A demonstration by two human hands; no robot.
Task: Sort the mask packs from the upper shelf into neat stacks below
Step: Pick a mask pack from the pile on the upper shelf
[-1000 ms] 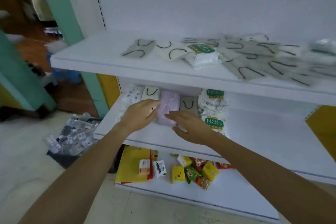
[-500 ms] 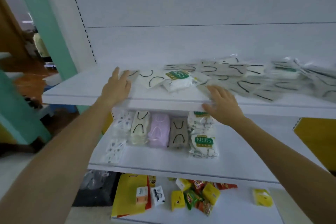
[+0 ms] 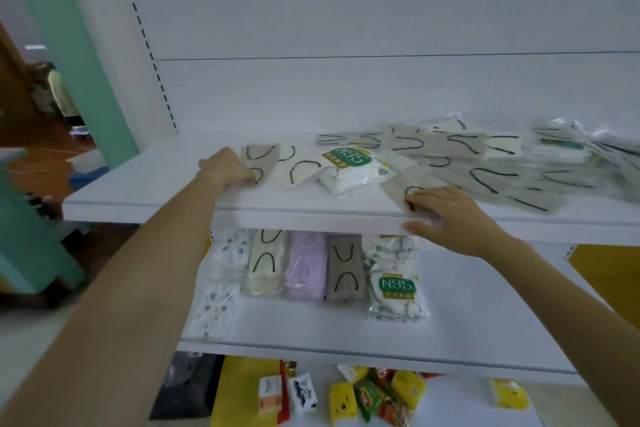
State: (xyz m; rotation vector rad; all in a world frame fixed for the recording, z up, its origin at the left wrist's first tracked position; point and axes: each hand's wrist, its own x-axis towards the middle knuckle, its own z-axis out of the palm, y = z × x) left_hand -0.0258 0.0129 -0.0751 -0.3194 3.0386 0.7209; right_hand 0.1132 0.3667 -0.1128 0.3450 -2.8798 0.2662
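Observation:
Loose mask packs lie scattered on the upper shelf point(image 3: 145, 191): grey ones with black ear loops point(image 3: 485, 170), a cream one point(image 3: 298, 172) and a white N95 pack point(image 3: 353, 166). My left hand point(image 3: 225, 166) grips the near corner of the leftmost grey pack point(image 3: 263, 158). The fingertips of my right hand point(image 3: 450, 215) press on the near corner of another grey pack point(image 3: 398, 184), and its thumb lies against the shelf's front edge. On the lower shelf point(image 3: 467, 322) stand sorted stacks: patterned white point(image 3: 225, 253), cream point(image 3: 266, 263), lilac point(image 3: 306, 265), grey point(image 3: 346, 267) and N95 point(image 3: 396, 284).
A single patterned pack point(image 3: 216, 308) lies in front of the stacks. The bottom shelf holds small snack packets point(image 3: 374, 395) and a yellow sheet point(image 3: 249, 388). A teal post point(image 3: 86, 80) stands at the left, and a dark bin point(image 3: 187, 385) sits below the shelves.
Both hands left the lilac stack on the lower shelf and rose to the upper shelf. They now lie on two grey packs there. The view tilted upward.

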